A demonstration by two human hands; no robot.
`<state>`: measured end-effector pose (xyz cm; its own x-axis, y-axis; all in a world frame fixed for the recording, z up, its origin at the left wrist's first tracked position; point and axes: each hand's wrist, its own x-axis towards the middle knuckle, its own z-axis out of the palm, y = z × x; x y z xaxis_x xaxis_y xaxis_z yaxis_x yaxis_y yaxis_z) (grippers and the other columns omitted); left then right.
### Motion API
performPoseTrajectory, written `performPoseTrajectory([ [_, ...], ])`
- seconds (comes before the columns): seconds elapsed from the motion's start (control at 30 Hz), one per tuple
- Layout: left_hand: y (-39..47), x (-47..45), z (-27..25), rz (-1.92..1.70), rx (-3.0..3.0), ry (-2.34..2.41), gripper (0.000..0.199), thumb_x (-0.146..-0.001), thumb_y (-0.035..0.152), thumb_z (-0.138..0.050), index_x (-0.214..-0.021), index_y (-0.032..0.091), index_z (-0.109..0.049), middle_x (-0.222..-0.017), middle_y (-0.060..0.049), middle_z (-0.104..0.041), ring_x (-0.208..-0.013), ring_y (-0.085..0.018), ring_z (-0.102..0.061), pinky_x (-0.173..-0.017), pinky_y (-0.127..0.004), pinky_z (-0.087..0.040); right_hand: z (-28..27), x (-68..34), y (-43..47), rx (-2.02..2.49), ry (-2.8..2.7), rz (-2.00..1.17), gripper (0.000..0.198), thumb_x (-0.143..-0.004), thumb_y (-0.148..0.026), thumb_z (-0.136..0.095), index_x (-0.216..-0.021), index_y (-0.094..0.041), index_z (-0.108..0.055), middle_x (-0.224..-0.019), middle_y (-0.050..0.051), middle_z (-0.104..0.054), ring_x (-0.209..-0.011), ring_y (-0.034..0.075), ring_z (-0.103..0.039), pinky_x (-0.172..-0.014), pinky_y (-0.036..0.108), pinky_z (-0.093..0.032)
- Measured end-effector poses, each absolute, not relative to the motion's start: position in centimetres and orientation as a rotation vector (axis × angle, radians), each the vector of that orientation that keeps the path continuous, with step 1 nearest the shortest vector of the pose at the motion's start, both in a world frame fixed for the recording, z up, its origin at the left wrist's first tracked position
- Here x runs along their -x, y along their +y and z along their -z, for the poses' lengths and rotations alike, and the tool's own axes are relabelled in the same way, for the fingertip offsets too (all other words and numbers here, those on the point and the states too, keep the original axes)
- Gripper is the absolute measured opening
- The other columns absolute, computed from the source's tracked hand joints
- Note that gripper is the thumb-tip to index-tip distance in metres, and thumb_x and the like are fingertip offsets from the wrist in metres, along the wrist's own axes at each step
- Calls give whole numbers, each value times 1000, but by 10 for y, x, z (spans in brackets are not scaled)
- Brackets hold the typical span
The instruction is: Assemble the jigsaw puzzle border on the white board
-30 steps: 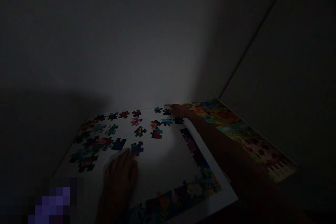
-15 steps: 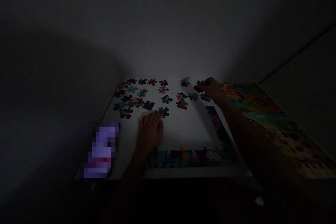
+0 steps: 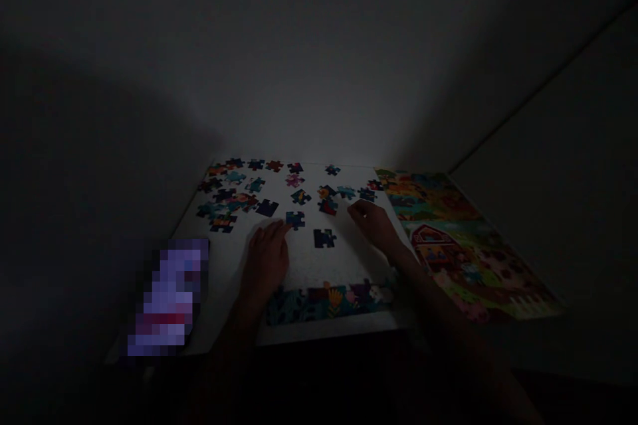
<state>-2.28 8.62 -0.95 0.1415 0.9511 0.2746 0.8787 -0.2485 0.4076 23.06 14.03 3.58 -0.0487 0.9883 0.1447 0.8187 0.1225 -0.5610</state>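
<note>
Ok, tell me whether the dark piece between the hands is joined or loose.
Loose: the dark puzzle piece lies alone on bare white board, touching nothing.

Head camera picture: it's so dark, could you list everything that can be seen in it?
White board: one, in the middle, under the pieces.
Loose puzzle pieces: many, too dim to count, mixed dark colours, spread along the board's far side, thickest at far left.
Single dark blue piece: one, lying alone between the two hands.
Joined border strip: one, flowered, along the board's near edge.
Farm picture sheet: one, bright colours with a red barn, right of the board.
Blurred purple object: one, near left; cannot tell what it is.
Walls: grey, behind and at right.
Left hand: flat on the board, fingers at a blue piece.
Right hand: on the board, right of the single piece.
</note>
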Motion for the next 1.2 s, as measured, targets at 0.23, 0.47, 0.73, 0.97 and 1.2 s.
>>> performPoseTrajectory([
  [0.23, 89, 28, 12, -741, -2359, 1826, 38, -92, 17, -39, -117, 21, -68, -131, -11, -62, -125, -28, -55, -107, -52, -41, -34, -297, 189, 1895, -1942, -389, 22, -90, -26, -53, -92, -16, -73, -92, 7, -75, -82, 19, -67, -73, 25, -47],
  [0.47, 107, 0, 10, -678, -2665, 1357, 34, -96, 26, -43, -121, 30, -66, -135, -4, -61, -122, -24, -56, -107, -46, -42, -14, -328, 247, 2026, -1703, -210, 40, -83, -5, -45, -111, -15, -71, -109, 12, -73, -103, 22, -66, -92, 30, -48],
  [0.73, 159, -30, 19, -563, -2683, 1297, 33, -97, 31, -44, -125, 29, -62, -140, -5, -56, -131, -27, -48, -109, -49, -38, 25, -319, 249, 1967, -1652, -172, 45, -80, -4, -44, -116, -14, -70, -117, 13, -69, -112, 24, -62, -103, 37, -43],
  [0.97, 180, -20, 26, -707, -2588, 1460, 36, -96, 27, -40, -124, 25, -62, -137, -7, -58, -125, -26, -52, -107, -48, -42, 26, -322, 244, 1908, -1669, -188, 45, -77, -2, -45, -110, -16, -72, -114, 10, -70, -110, 22, -61, -101, 33, -43],
  [1.2, 186, -13, 26, -721, -2552, 1717, 38, -95, 28, -39, -122, 21, -65, -137, -9, -60, -127, -29, -52, -110, -54, -37, 25, -310, 240, 1863, -1742, -187, 31, -87, -21, -55, -114, -21, -70, -122, 8, -67, -115, 24, -57, -103, 36, -40],
])
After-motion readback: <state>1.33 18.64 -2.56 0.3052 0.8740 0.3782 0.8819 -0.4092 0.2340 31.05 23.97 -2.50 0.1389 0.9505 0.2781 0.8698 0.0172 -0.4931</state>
